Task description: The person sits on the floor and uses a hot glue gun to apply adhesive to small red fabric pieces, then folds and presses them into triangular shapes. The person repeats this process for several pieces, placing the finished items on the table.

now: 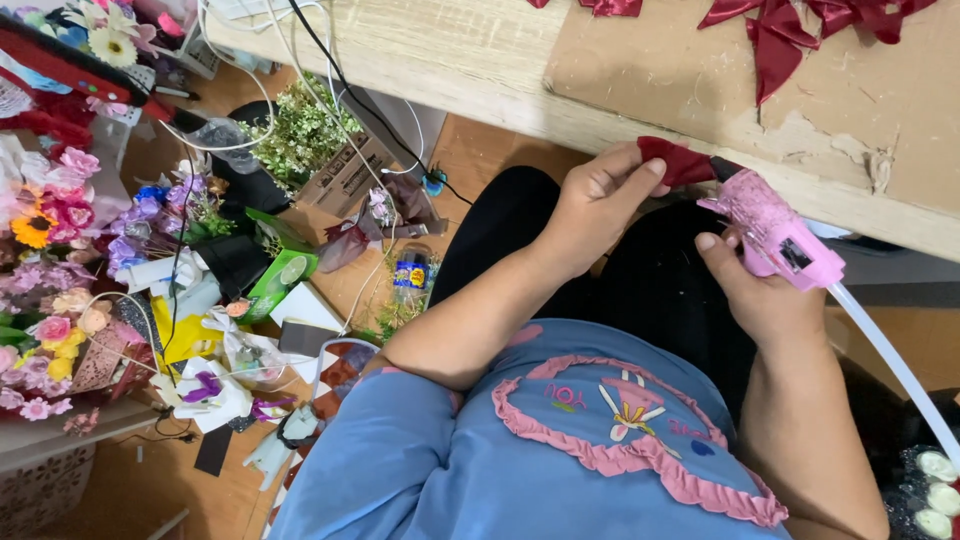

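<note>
My left hand (598,198) pinches a small dark red ribbon piece (676,161) just below the edge of the wooden table (480,60). My right hand (755,290) grips a pink hot glue gun (775,228), whose nozzle touches the ribbon piece. A clear glue stick (890,365) juts out from the back of the gun toward the lower right. Both hands work above my lap, over black trousers and a blue top.
More dark red ribbon pieces (790,30) lie on a cardboard sheet (760,90) on the table. The floor at left is crowded with artificial flowers (50,220), green foliage (300,130), cables, a small bottle (410,275) and wrappers.
</note>
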